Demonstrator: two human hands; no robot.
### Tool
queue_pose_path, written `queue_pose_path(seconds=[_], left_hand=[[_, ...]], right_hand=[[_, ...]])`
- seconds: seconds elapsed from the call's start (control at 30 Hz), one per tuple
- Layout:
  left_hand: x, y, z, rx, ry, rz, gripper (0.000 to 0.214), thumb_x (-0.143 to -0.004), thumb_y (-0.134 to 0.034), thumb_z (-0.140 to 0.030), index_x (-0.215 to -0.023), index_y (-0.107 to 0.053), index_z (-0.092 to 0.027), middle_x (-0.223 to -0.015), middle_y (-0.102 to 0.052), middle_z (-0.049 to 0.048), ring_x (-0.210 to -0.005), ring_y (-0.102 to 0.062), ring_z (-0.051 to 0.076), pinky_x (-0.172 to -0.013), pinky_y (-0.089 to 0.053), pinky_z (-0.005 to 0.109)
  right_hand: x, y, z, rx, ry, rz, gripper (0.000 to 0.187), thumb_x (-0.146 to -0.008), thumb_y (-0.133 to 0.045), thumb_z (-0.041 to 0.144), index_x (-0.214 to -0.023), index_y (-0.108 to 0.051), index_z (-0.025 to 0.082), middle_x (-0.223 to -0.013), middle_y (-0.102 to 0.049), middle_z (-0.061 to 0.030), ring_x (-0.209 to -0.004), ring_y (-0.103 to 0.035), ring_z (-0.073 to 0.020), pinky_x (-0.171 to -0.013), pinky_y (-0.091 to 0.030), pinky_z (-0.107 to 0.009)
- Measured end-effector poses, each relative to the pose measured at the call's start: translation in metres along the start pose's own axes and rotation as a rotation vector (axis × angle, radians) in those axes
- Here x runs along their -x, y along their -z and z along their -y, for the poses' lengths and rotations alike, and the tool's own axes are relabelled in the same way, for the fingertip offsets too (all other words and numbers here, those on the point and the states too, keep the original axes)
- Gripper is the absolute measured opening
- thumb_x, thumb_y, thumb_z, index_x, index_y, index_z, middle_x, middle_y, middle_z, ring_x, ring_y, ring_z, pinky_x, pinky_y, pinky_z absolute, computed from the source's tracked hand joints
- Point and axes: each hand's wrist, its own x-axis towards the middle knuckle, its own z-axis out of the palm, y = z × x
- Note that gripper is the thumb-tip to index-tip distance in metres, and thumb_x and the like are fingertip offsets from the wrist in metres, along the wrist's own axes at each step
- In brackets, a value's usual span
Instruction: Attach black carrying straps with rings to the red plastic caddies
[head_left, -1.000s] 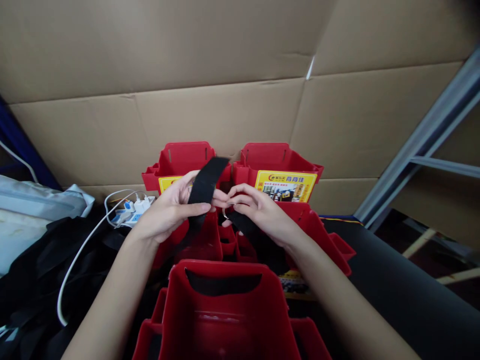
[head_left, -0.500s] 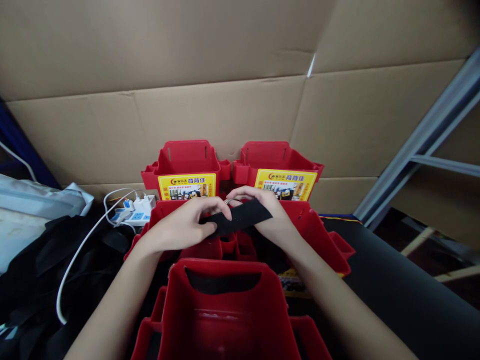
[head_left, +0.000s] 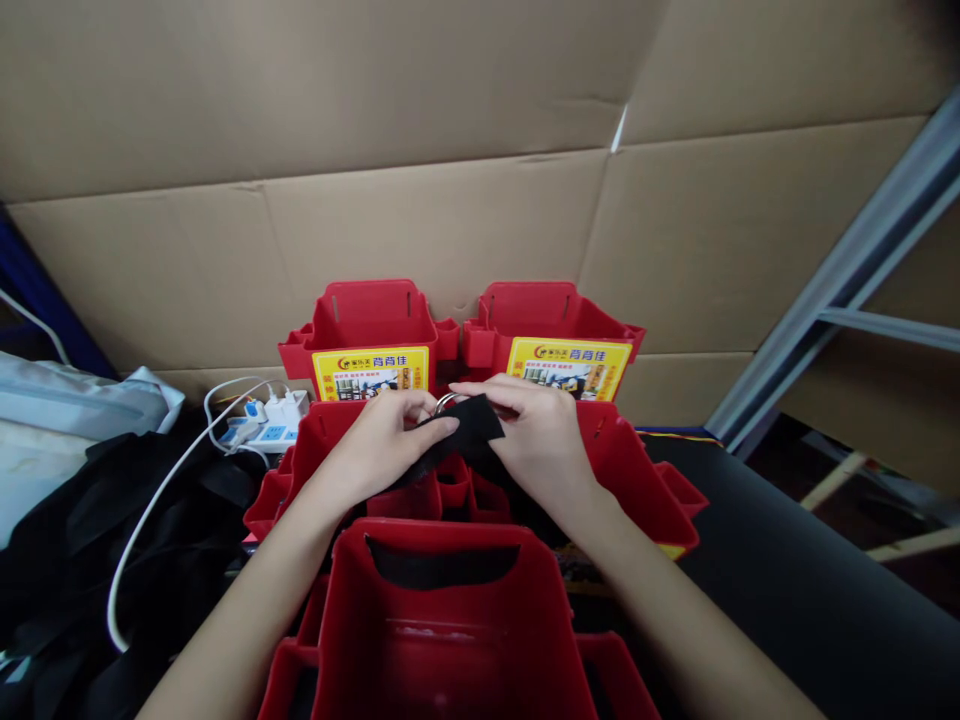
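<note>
A black fabric strap (head_left: 466, 428) is stretched between my two hands above the red plastic bins. My left hand (head_left: 390, 440) pinches it, thumb on top, near a shiny metal ring (head_left: 447, 400). At the strap's other side, my right hand (head_left: 536, 430) is closed around it, with the index finger reaching over toward the ring; its other fingertips are hidden. Below the hands stands the nearest red bin (head_left: 450, 650), with a slot in its back wall where more black fabric shows.
Two red bins (head_left: 367, 315) with yellow labels (head_left: 570, 370) stand against a cardboard wall (head_left: 435, 240). A white power strip (head_left: 274, 430) with cables and a heap of black fabric (head_left: 150, 550) are at left. A metal frame (head_left: 832, 290) leans at right over a black tabletop (head_left: 772, 540).
The strap's free end has shifted left and folded over, so less of it shows. My right hand has turned and closed more, and the metal ring shows more clearly.
</note>
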Motion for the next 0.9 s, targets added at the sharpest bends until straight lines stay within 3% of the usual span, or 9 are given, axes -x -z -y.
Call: queue_pose_path(seconds=[0.13,0.23,0.3,0.37,0.47,0.57,0.67,0.77,0.9], left_hand=[[-0.001,0.001,0.0,-0.022,-0.013,-0.066,0.022,-0.08,-0.049,-0.029,-0.063,-0.04,-0.017,-0.059,-0.036,-0.0048,-0.055,-0.034,0.009,-0.055,-0.03,0.023],[-0.001,0.002,0.0,-0.004,-0.06,-0.085,0.019,-0.081,-0.047,-0.026,-0.065,-0.04,-0.017,-0.059,-0.036,-0.0046,-0.056,-0.034,0.01,-0.054,-0.029,0.023],[0.0,0.002,0.0,0.031,-0.072,-0.08,0.015,-0.082,-0.046,-0.024,-0.069,-0.043,-0.017,-0.061,-0.039,-0.0041,-0.058,-0.036,0.01,-0.055,-0.031,0.022],[0.001,0.002,-0.001,0.062,-0.066,-0.074,0.013,-0.083,-0.046,-0.024,-0.071,-0.044,-0.017,-0.062,-0.04,-0.0038,-0.058,-0.038,0.01,-0.056,-0.032,0.022],[0.002,0.002,0.0,0.111,-0.049,-0.086,0.01,-0.083,-0.045,-0.025,-0.077,-0.046,-0.017,-0.065,-0.045,-0.0031,-0.059,-0.044,0.01,-0.056,-0.035,0.021],[0.002,0.003,0.001,0.128,-0.047,-0.206,0.01,-0.081,-0.047,-0.022,-0.089,-0.043,-0.019,-0.07,-0.051,-0.0027,-0.059,-0.05,0.01,-0.055,-0.037,0.021],[0.002,0.007,0.0,-0.057,-0.113,-0.263,0.01,-0.077,-0.048,-0.015,-0.085,-0.043,-0.019,-0.065,-0.049,-0.0047,-0.054,-0.046,0.009,-0.052,-0.034,0.02],[0.004,0.014,-0.004,-0.172,-0.186,-0.217,0.011,-0.074,-0.047,-0.009,-0.08,-0.048,-0.018,-0.068,-0.052,-0.0032,-0.06,-0.049,0.009,-0.057,-0.036,0.02],[0.01,0.021,-0.012,0.033,-0.135,-0.084,0.024,-0.076,-0.044,-0.009,-0.098,-0.051,-0.018,-0.071,-0.059,-0.0016,-0.062,-0.056,0.011,-0.058,-0.042,0.021]], right_hand=[[0.003,-0.005,0.0,0.108,0.088,-0.042,0.023,-0.073,-0.058,0.015,-0.096,-0.063,0.015,-0.086,-0.066,-0.0054,-0.075,-0.061,-0.0149,-0.067,-0.047,-0.025],[0.003,-0.006,0.001,0.07,0.03,-0.072,0.018,-0.073,-0.057,0.015,-0.091,-0.06,0.016,-0.084,-0.063,-0.0049,-0.069,-0.06,-0.0129,-0.061,-0.049,-0.022],[0.0,-0.002,0.003,-0.116,-0.085,0.02,0.013,-0.073,-0.056,0.015,-0.085,-0.058,0.017,-0.08,-0.061,-0.003,-0.061,-0.058,-0.0099,-0.051,-0.048,-0.019],[-0.004,0.004,0.004,-0.378,-0.241,0.212,0.012,-0.073,-0.056,0.017,-0.085,-0.057,0.016,-0.078,-0.061,-0.0021,-0.056,-0.058,-0.009,-0.043,-0.048,-0.017],[-0.01,0.01,0.004,-0.711,-0.465,0.381,0.014,-0.077,-0.055,0.025,-0.086,-0.06,0.015,-0.08,-0.063,-0.0042,-0.059,-0.061,-0.0112,-0.04,-0.05,-0.019],[-0.012,0.006,0.003,-0.896,-0.638,0.32,0.023,-0.081,-0.051,0.032,-0.083,-0.063,0.013,-0.088,-0.065,-0.0079,-0.065,-0.065,-0.0142,-0.042,-0.053,-0.021],[-0.01,-0.002,0.005,-0.935,-0.699,0.248,0.021,-0.078,-0.057,0.032,-0.08,-0.065,0.013,-0.091,-0.066,-0.0083,-0.07,-0.066,-0.0153,-0.046,-0.055,-0.021],[-0.007,-0.006,0.007,-0.931,-0.702,0.17,0.019,-0.074,-0.063,0.032,-0.078,-0.066,0.014,-0.087,-0.066,-0.0059,-0.068,-0.066,-0.0141,-0.047,-0.056,-0.021],[-0.007,-0.004,0.007,-0.914,-0.674,0.088,0.019,-0.068,-0.068,0.032,-0.079,-0.066,0.017,-0.085,-0.067,-0.004,-0.07,-0.065,-0.0136,-0.048,-0.056,-0.02]])
